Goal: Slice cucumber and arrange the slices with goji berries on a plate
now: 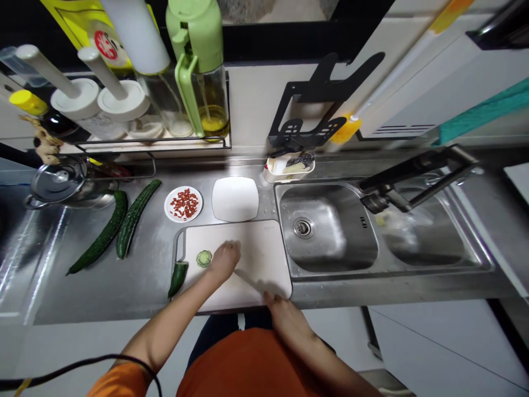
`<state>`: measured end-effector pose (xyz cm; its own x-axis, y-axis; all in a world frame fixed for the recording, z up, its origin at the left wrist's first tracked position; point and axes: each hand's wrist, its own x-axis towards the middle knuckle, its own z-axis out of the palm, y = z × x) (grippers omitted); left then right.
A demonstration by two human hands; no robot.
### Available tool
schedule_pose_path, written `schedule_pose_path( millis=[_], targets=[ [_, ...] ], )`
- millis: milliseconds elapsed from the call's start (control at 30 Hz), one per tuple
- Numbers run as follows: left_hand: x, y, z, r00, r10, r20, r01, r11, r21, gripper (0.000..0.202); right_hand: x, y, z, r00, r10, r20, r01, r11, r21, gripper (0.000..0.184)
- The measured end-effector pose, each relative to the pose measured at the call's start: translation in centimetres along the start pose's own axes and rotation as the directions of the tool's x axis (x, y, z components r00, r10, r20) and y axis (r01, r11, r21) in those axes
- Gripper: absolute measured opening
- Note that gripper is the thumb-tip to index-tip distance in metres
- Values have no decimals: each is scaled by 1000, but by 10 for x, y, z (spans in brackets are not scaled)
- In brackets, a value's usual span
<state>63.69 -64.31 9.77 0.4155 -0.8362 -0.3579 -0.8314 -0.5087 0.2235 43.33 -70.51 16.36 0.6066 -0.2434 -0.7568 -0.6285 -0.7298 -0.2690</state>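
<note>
The right hand (288, 317) has its fingers closed at the handle end of a thin-bladed knife (249, 280); the left hand (225, 260) curls over the white rectangular chopping board (264, 248), any hold hidden. Beside it, pale-green round cucumber slices (204, 258) look done; a dark-green cucumber stub (178, 278) and two long dark-green cucumbers (134, 221) look left uncut.

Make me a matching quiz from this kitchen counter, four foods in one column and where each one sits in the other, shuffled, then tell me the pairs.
Foods:
1. Cucumber slices
2. Chopped red pieces
3. Short cut cucumber piece
4. Two long cucumbers

Places:
A. At the left edge of the cutting board
B. On the metal counter, between the lidded pot and the cutting board
C. On the cutting board, close beside the left hand
D. On the round white plate

Pairs: 1-C, 2-D, 3-A, 4-B.
</note>
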Motion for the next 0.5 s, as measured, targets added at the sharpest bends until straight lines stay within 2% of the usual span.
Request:
schedule_pose_path(
  millis=[133, 200, 233, 300, 367, 500],
  targets=[
    [21, 32, -2, 981, 190, -27, -190, 982, 4, 16, -2, 4, 3, 1000, -4, -27, 3, 1000, -19, 57],
    [33, 52, -2, 918, 389, -71, -387, 921, 39, 19, -2, 5, 3, 1000, 1, -30, -2, 1000, -22, 57],
    [40, 61, -2, 896, 433, -98, -430, 901, 56, 19, -3, 6, 3, 1000, 5, -29, -5, 1000, -22, 56],
    [51, 77, 2, 859, 497, -122, -490, 868, 84, 18, -3, 7, 3, 1000, 8, -29, -8, 1000, -24, 56],
    [58, 86, 7, 844, 524, -114, -514, 851, 107, 17, -3, 8, 3, 1000, 10, -26, -11, 999, -30, 56],
    [63, 89, 20, 833, 543, -108, -533, 839, 110, 16, -2, 11, 6, 1000, 10, -7, -10, 999, -34, 57]
  ],
)
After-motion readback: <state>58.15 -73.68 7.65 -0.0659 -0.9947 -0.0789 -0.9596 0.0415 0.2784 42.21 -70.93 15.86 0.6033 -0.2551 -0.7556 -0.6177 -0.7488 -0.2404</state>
